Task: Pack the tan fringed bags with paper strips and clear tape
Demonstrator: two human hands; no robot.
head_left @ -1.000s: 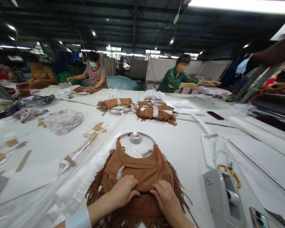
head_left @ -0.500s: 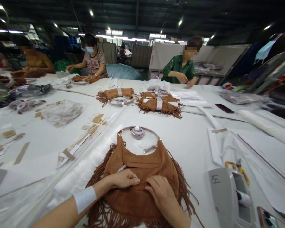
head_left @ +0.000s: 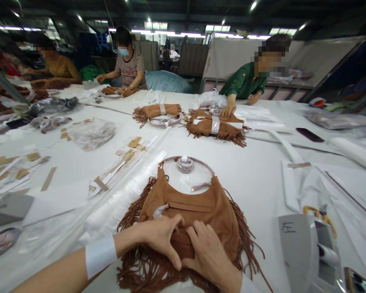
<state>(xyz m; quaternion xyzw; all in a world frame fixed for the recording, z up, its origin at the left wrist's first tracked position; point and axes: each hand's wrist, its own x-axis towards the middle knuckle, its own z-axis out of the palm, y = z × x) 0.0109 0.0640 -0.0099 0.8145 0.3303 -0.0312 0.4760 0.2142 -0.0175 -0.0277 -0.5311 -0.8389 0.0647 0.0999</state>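
A brown suede handbag [head_left: 201, 199] with long fringes lies flat on the table in front of me, its wrapped round handle pointing away. My left hand [head_left: 161, 240] grips the lower part of the bag, thumb low and fingers curled above. Opposite it, my right hand [head_left: 209, 252] grips the same part, thumb towards the left one. Darker, gathered suede shows between them. Some fingertips are hidden in the fabric. A coiled wrapped strap [head_left: 185, 165] sits inside the handle loop. White wrapping [head_left: 160, 211] sticks out by the bag's front zip slit.
Two folded, banded fringed bags [head_left: 164, 110] [head_left: 216, 127] lie further back. A grey tape dispenser [head_left: 299, 248] and yellow-handled scissors [head_left: 323, 215] stand at right; a phone [head_left: 309, 134] lies beyond. Plastic sheeting [head_left: 122, 199] runs along the left. Co-workers sit across the table.
Both my hands have shifted lower on the bag, thumbs now spread from the fingers around gathered suede. The co-worker in green has leaned over and put a hand on a folded bag.
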